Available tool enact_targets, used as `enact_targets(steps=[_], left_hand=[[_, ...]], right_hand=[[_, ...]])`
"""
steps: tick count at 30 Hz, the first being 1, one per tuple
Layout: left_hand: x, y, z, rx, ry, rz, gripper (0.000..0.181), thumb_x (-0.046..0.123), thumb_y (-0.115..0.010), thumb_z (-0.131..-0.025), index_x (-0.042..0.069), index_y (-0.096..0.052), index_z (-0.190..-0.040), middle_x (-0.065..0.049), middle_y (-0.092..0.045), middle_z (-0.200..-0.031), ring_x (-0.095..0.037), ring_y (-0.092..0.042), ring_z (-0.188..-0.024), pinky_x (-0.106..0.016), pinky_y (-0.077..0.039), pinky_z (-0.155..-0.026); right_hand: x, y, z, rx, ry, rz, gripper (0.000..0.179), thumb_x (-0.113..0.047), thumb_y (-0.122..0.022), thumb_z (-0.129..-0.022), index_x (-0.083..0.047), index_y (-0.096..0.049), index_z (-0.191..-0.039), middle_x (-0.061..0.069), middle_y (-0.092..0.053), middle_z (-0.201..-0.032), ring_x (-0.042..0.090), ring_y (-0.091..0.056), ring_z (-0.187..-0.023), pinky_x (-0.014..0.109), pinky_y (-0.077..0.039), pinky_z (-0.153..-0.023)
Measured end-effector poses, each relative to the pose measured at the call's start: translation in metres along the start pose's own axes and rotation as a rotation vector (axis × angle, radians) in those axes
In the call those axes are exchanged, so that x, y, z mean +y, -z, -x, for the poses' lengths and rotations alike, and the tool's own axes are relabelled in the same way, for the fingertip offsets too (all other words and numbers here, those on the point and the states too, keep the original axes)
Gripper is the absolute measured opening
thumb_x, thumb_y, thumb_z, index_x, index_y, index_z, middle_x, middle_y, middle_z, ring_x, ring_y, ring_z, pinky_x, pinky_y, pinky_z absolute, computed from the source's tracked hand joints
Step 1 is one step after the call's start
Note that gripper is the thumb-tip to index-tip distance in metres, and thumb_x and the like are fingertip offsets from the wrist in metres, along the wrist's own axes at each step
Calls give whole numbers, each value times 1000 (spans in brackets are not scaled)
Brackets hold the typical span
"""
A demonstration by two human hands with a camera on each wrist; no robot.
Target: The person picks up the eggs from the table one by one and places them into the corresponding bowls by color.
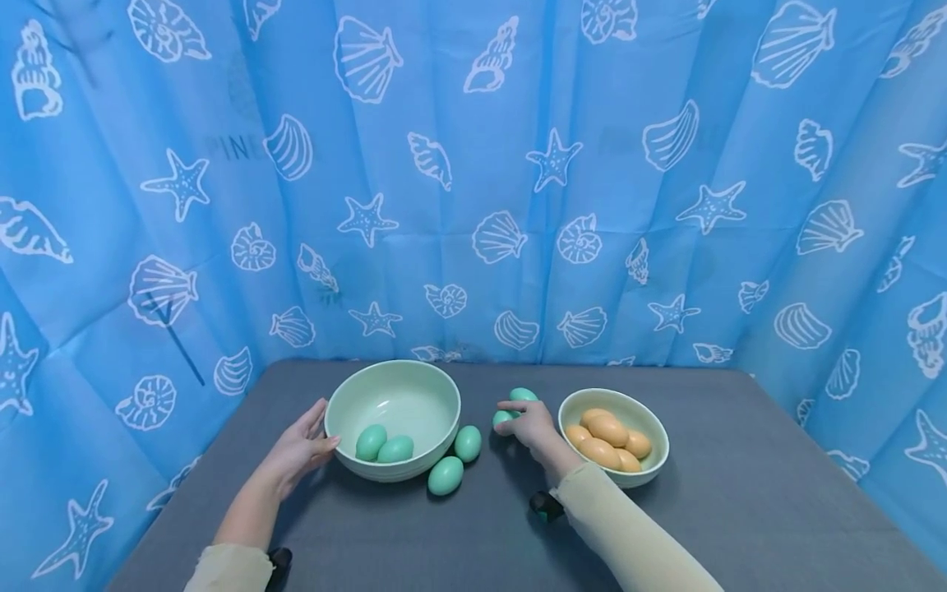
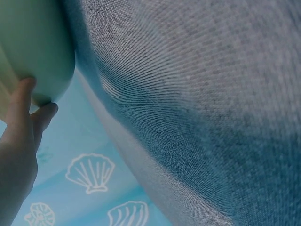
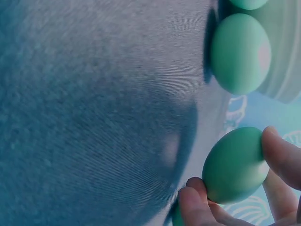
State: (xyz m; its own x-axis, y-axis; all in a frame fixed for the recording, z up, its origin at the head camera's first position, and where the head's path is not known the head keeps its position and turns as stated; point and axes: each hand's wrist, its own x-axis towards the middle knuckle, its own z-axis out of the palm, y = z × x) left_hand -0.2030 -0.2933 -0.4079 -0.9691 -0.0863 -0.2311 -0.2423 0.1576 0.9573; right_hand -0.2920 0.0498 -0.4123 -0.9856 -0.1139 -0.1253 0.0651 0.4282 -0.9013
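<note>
A large pale green bowl (image 1: 392,469) stands left of centre with two green eggs (image 1: 371,442) inside. My left hand (image 1: 296,452) holds its left side, thumb and fingers against the wall; the left wrist view shows fingertips (image 2: 28,84) on the bowl (image 2: 40,42). Two more green eggs (image 1: 446,476) lie on the table by the bowl's right side. Between the bowls, my right hand (image 1: 534,429) pinches a green egg (image 3: 235,165) between thumb and fingers. Just beyond that hand is another green egg (image 1: 523,395), partly hidden by it.
A smaller pale green bowl (image 1: 661,460) with several orange-tan eggs (image 1: 608,430) stands right of my right hand, close to the forearm. Grey cloth covers the table (image 1: 414,543). A blue curtain (image 1: 473,189) with white shells hangs behind its far edge.
</note>
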Motion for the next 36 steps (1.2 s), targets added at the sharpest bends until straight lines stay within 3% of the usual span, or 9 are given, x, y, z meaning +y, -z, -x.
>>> enact_targets(steps=[4,7,9,11,14,18,28,36], left_hand=[[1,0,-1,3,1,7,84,4,-55,-102,7,6,-160,-18,8,-167,-45,-4,-152,-59,-27,-117],[2,-1,0,-3,8,10,83,4,-54,-102,6,6,-160,-19,8,-167,-46,-4,-152,-59,-27,-117],[1,-1,0,-9,6,11,83,4,-53,-102,6,6,-160,-19,8,-166,-46,-4,-152,-59,-27,-117],[2,-1,1,-8,4,8,83,4,-53,-103,6,6,-160,-19,8,-167,-45,-5,-152,-59,-27,-117],[2,0,1,-8,-2,12,83,4,-53,-103,6,6,-160,-19,8,-167,-45,-4,-152,-59,-27,-117],[2,1,0,-11,6,20,83,4,-53,-103,7,7,-160,-18,8,-167,-45,-4,-152,-59,-26,-118],[2,1,-1,-11,13,29,82,4,-53,-103,7,6,-161,-18,8,-167,-45,-4,-152,-60,-25,-118],[3,0,0,-4,7,29,83,4,-53,-103,8,6,-161,-17,9,-167,-44,-3,-152,-60,-24,-118]], right_hand=[[-3,5,4,2,19,-18,41,3,-71,-88,1,-66,-129,29,-40,-152,46,-47,-133,52,-48,-103],[-4,8,6,7,16,-36,39,1,-72,-89,0,-67,-128,28,-48,-147,34,-62,-102,40,-55,-83],[-5,10,7,13,13,-46,39,0,-72,-89,-1,-68,-127,26,-53,-143,21,-60,-87,32,-52,-72],[-7,12,8,14,16,-61,38,-1,-73,-89,-2,-69,-127,26,-55,-140,17,-56,-79,29,-48,-66],[-12,13,10,9,29,-84,39,-1,-72,-90,-2,-68,-128,26,-57,-138,25,-65,-95,36,-56,-79],[-20,12,14,-9,46,-98,39,-1,-72,-91,-1,-67,-129,26,-59,-135,36,-64,-114,49,-55,-93],[-45,2,27,-69,92,-170,40,-3,-70,-92,-3,-65,-132,22,-61,-134,36,-60,-120,50,-54,-98],[-62,-12,30,-148,141,-221,40,-2,-69,-94,-3,-64,-134,24,-53,-144,42,-48,-135,51,-52,-101]])
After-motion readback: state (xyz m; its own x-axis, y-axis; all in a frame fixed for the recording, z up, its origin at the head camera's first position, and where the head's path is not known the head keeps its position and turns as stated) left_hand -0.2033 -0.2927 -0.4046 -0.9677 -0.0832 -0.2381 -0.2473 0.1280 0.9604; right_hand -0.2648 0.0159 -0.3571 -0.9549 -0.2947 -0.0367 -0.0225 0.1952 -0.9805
